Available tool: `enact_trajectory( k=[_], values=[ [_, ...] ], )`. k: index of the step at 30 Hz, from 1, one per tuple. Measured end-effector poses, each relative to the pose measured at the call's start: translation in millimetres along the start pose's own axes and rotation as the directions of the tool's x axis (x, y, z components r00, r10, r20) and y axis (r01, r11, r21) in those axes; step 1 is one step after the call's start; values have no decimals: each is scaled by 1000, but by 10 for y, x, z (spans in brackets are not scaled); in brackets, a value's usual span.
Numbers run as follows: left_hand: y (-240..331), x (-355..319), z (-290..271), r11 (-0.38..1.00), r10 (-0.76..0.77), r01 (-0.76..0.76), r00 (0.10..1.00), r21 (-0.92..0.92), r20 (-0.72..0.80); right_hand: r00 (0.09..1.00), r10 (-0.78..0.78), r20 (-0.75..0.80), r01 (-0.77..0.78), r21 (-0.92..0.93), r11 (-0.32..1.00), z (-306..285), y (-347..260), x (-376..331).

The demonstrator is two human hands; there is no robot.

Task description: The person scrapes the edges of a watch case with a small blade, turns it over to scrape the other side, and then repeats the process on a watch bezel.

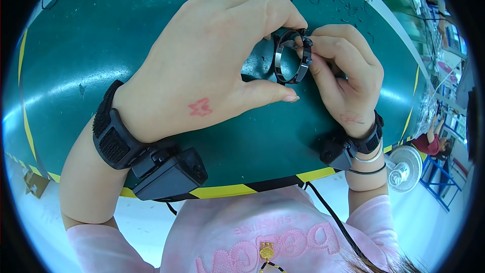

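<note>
A black, ring-shaped part with a shiny inner band and small dark knobs along its right side is held upright above the green table. My left hand curves around its left side. The index fingertip meets the ring's top, and the thumb stretches just below its lower edge; the other left fingertips are hidden. From the right, my right hand pinches the knobbed side between thumb and index finger, its remaining fingers curled in. Whatever else may lie within that pinch is too small to make out.
Thin black scraps lie scattered on the green tabletop at the far right. Yellow-and-black tape marks the near edge. Dark box-like devices are strapped to both wrists. A white fan and another person are off to the right.
</note>
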State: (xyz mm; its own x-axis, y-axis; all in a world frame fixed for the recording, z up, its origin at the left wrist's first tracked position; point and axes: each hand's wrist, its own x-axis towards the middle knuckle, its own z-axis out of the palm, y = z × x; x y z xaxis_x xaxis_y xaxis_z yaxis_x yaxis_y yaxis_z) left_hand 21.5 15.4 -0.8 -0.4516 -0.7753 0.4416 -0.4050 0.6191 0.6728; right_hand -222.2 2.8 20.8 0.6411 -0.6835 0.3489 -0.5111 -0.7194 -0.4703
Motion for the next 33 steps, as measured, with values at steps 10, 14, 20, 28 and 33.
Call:
enact_trajectory(
  k=[10, 14, 20, 28, 33],
  values=[
    [24, 20, -10, 1000, -31, 31, 1000, -6, -6, 984, 146, -105, -129, 154, 980, 5, -41, -4],
    [40, 16, -38, 998, -55, 54, 998, 34, 25, 985, 112, -129, -99, 106, 989, 25, -19, 3],
    [18, 11, -25, 999, -38, 37, 999, 26, 17, 998, 34, -51, -35, -16, 999, 37, -39, 35],
    [-13, -4, 16, 1000, 9, -9, 999, -2, -34, 994, 51, -100, -49, 29, 998, 76, -54, 38],
    [-15, -18, 19, 1000, -2, 1, 1000, -22, -30, 997, 47, -63, -45, 25, 999, 63, -48, 24]
  ],
)
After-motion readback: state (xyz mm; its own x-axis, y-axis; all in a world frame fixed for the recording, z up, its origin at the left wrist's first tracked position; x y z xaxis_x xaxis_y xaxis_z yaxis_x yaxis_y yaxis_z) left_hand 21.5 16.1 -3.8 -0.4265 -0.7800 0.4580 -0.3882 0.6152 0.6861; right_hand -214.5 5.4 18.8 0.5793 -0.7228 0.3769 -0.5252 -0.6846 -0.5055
